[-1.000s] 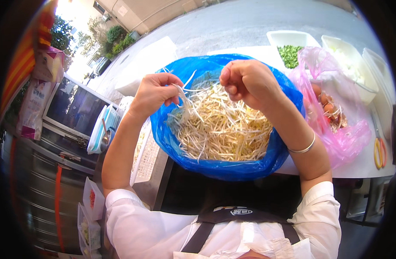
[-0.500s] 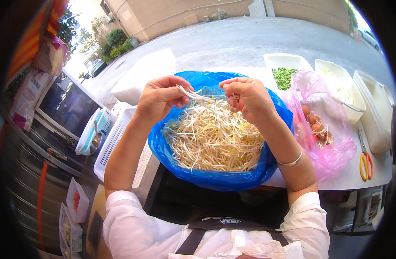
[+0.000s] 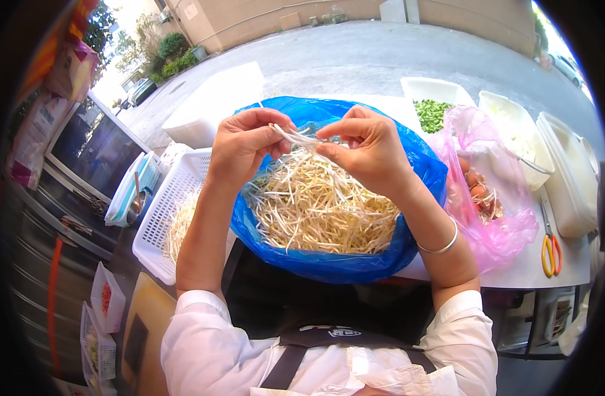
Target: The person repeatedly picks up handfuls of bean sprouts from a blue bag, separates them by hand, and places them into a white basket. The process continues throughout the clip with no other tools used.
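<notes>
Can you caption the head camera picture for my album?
The left hand holds pale sprouts, the right hand at their ends, over a sprout-filled blue bag.

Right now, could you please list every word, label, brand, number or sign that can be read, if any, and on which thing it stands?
None can be read with certainty.
Dark apron: pale print on the chest, too small and blurred.
Pale package with purple edges, far left: faint print, too blurred.
Blue bag: no writing visible.
</notes>
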Demonstrator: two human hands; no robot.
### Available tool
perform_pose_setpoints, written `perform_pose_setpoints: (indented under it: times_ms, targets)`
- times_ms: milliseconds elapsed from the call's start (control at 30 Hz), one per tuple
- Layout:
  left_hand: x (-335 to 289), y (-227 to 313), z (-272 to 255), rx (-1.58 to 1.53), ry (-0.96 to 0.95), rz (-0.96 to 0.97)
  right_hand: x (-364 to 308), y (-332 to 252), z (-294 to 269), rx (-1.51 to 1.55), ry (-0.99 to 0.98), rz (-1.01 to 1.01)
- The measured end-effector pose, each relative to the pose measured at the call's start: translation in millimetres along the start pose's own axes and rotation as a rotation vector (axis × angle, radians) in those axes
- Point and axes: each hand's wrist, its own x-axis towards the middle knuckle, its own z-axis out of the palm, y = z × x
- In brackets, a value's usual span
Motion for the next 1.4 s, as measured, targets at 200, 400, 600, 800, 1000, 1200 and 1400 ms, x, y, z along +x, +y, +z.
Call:
perform_pose_setpoints:
  times_ms: [200,400,600,800,1000,1200,1400]
  targets:
    - [-19,-17,5,0.155,0.067,0.138,-3,0,3,-0.082,-0.068,0.002]
    - [-32,-29,15,0.125,-0.003,0.229,-4,0,6,0.085,-0.054,0.230]
    - [-31,-33,15,0.035,0.008,0.236,7,9,-2,0.757,0.058,0.601]
    - [-20,-36,-11,-0.573,0.103,0.012,12,18,-8,1.157,0.128,0.782]
    - [-19,-43,-22,-0.847,0.130,-0.160,11,18,-5,1.075,0.059,0.787]
    - [-15,-41,-21,-0.851,0.206,-0.151,7,10,-5,0.761,-0.211,0.705]
    - [-10,-40,-15,-0.847,0.147,-0.161,5,5,0,0.547,-0.337,0.572]
